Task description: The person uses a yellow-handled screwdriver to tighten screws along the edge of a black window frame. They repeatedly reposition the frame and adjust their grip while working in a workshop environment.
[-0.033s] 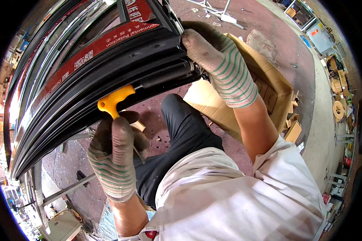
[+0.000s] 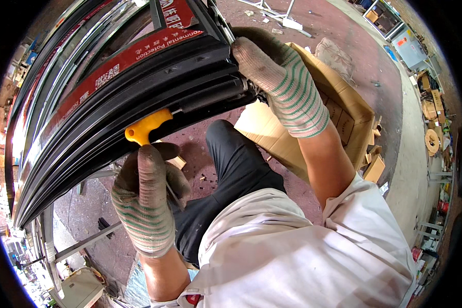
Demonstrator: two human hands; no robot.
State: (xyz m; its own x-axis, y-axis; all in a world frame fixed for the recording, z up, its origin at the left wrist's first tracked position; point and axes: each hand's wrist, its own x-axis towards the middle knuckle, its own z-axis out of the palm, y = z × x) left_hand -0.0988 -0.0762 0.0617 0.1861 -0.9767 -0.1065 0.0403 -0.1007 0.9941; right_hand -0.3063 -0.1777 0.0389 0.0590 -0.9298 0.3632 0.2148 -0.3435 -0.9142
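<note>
My left hand [image 2: 146,200], in a grey knit glove with green stripes, closes around a yellow T-handle hex key [image 2: 148,126] just below its handle. A thin metal shaft shows beneath my fingers. The handle's short metal tip meets a narrow slot along the edge of a black metal frame [image 2: 154,87]; the exact contact is too small to tell. In a matching glove, my right hand [image 2: 285,84] grips the frame's right end, thumb on top. Its other fingers are mostly hidden behind the frame. Red printed film [image 2: 123,59] covers part of the frame's upper face.
More long frame pieces [image 2: 41,97] lie to the left, above metal support legs [image 2: 49,241]. An open cardboard box [image 2: 297,146] stands on the floor beneath my right arm. A stained cushion [image 2: 334,59] lies beyond it. Boxes and tools line the far right.
My left hand's thumb and fingers have shifted slightly upward toward the yellow handle. My right hand and the frame stay where they were.
</note>
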